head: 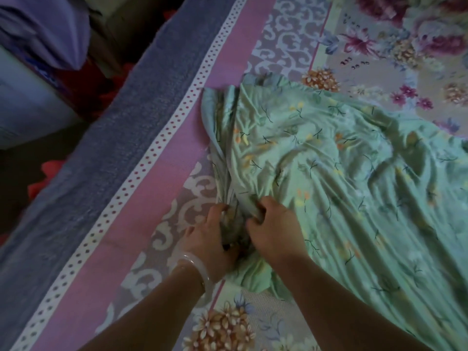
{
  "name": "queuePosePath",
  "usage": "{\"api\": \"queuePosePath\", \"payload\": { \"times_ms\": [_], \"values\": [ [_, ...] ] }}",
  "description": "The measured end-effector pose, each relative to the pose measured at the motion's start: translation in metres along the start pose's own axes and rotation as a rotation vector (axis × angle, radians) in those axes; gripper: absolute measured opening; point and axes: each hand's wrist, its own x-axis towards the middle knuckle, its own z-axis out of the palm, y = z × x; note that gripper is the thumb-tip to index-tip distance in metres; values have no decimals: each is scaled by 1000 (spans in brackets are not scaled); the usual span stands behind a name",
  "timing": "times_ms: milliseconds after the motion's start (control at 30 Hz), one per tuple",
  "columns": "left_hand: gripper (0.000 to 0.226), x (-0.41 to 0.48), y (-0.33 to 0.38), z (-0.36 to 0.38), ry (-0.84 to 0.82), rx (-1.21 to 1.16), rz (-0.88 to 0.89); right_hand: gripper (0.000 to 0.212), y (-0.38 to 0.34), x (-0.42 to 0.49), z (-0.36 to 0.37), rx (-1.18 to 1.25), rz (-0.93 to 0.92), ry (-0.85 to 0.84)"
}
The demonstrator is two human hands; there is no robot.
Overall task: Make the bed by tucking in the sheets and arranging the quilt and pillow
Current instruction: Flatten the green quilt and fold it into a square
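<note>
A light green quilt (342,168) with small flower prints lies crumpled across the right half of the bed. It rests on a floral sheet (379,51) with a pink border and a white dotted stripe. My left hand (210,239), wearing a pale bangle, and my right hand (273,229) sit close together at the quilt's near left edge. Both grip a bunched fold of the green cloth. No pillow is in view.
A blue-grey cover (101,138) runs along the bed's left edge. Beyond it, at the upper left, purple cloth (50,29) hangs over a pale box (22,105). Red items lie on the dark floor (15,188) beside the bed.
</note>
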Motion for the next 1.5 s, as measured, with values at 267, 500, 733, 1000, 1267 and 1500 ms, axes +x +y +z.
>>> {"api": "queuePosePath", "payload": {
  "times_ms": [267,500,733,1000,1267,1500],
  "values": [
    [40,12,-32,-28,593,-157,-162,14,13,6,-9,650,430,88],
    [48,11,-2,1,36,-87,99,18,4,1,-6,800,518,101],
    [13,4,-6,13,141,-117,137,18,-9,-5,-6,628,346,175],
    [23,-13,-20,5,301,-439,206,26,-12,14,8,65,165,19],
    [22,-7,-31,15,193,-379,-282,37,-5,11,-10,143,219,91],
    [40,-4,-5,7,229,-367,193,65,-39,7,-1,-425,-454,-179]
  ]
}}
